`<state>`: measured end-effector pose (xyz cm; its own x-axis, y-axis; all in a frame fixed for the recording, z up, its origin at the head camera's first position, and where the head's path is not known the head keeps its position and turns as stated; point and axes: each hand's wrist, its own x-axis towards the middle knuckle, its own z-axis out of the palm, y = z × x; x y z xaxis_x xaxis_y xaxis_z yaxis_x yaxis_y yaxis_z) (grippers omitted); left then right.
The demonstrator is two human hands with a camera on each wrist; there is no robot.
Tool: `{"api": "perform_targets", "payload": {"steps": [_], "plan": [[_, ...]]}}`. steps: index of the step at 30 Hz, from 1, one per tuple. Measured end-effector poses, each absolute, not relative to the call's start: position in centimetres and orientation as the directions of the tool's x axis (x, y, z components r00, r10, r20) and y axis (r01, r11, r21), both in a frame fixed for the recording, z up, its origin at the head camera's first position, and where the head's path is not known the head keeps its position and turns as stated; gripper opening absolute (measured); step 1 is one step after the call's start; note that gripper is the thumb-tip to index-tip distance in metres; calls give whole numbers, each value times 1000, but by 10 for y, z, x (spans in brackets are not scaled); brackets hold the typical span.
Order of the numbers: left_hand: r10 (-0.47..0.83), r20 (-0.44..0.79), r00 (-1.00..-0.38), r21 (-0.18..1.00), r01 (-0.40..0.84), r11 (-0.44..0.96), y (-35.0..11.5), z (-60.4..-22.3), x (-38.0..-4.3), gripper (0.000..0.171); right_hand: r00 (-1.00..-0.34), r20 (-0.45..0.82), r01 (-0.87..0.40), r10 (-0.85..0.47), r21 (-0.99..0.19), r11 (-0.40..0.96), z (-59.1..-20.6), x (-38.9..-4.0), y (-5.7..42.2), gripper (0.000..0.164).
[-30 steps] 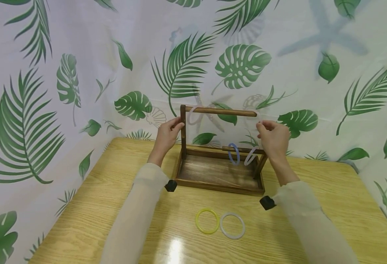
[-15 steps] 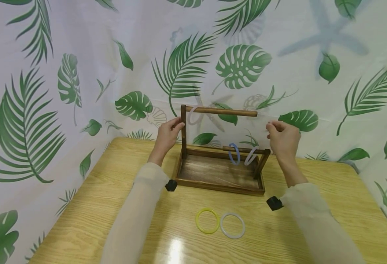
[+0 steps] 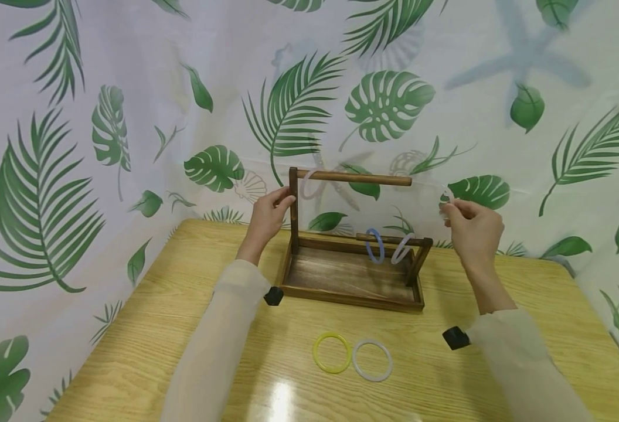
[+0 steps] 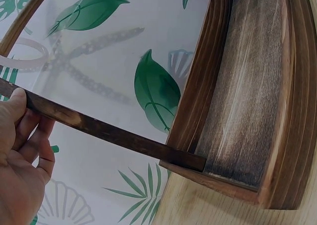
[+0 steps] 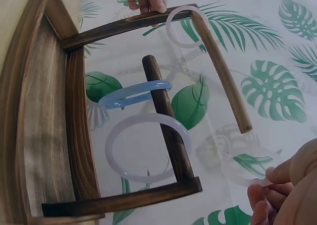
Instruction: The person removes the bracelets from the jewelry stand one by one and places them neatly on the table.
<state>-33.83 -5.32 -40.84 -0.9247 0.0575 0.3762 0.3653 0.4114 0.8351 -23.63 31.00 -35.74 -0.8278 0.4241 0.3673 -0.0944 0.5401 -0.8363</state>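
Observation:
A dark wooden bangle stand (image 3: 351,299) with a tray base and two bars stands on the table. My left hand (image 3: 269,220) grips its tall left post (image 4: 109,132) between thumb and fingers. Out to the right of the upper bar (image 3: 362,178), my right hand (image 3: 475,234) pinches a clear whitish bangle (image 5: 227,168) by its edge, apart from the stand. A pale pink bangle (image 5: 169,28) hangs at the post end of the upper bar. On the lower bar hang a blue bangle (image 5: 132,92) and a pale lavender bangle (image 5: 111,153).
In front of the stand, a yellow bangle (image 3: 316,353) and a whitish bangle (image 3: 354,362) lie flat side by side on the wooden table (image 3: 183,351). A leaf-print cloth (image 3: 383,35) hangs behind the table.
My right hand has drawn away to the right from the free end of the upper bar, with the clear bangle. The left hand stays on the post.

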Motion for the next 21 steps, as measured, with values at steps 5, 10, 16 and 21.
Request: {"api": "perform_targets", "payload": {"steps": [5, 10, 16, 21], "plan": [[60, 368, -928, 835, 358, 418, -53, -408, -337, 39, -826, 377, -106, 420, -834, 541, -360, -225, 320, 33], [55, 378, -924, 829, 365, 424, -54, -408, -338, 39, -830, 378, -114, 411, -836, 537, -359, -213, 327, 33], [56, 379, -924, 834, 367, 413, -54, -408, -338, 38, -830, 368, -103, 419, -839, 534, -359, -197, 331, 31], [59, 378, -924, 837, 368, 405, -53, -408, -337, 38, -832, 374, -107, 408, -832, 545, -362, -186, 334, 31]]}}
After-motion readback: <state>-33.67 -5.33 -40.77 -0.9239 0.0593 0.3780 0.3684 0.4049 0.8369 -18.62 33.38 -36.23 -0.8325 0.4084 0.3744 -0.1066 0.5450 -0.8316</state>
